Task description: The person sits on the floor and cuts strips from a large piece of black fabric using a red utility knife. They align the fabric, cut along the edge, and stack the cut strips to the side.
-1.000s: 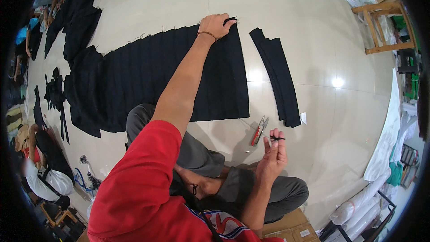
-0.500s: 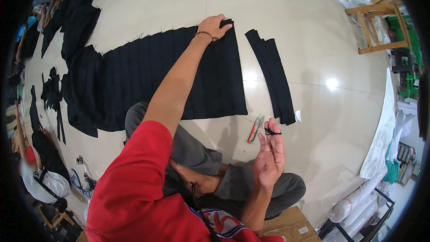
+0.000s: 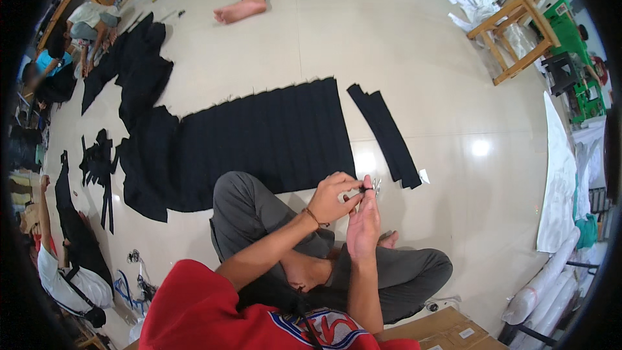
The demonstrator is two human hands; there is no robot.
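in the head view, the left hand (image 3: 332,198) meets the right hand (image 3: 364,225) at the fingertips; i cannot tell what either grips. black cloth (image 3: 265,136) lies just beyond, upper edge frayed; pale floor (image 3: 479,207) reaches right to a white sheet (image 3: 556,188). a cardboard box (image 3: 437,332) sits low, contents hidden.

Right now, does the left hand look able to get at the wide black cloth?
Probably yes: the left hand appears close to the wide black cloth, with nothing visible between, though it is busy at the right hand.
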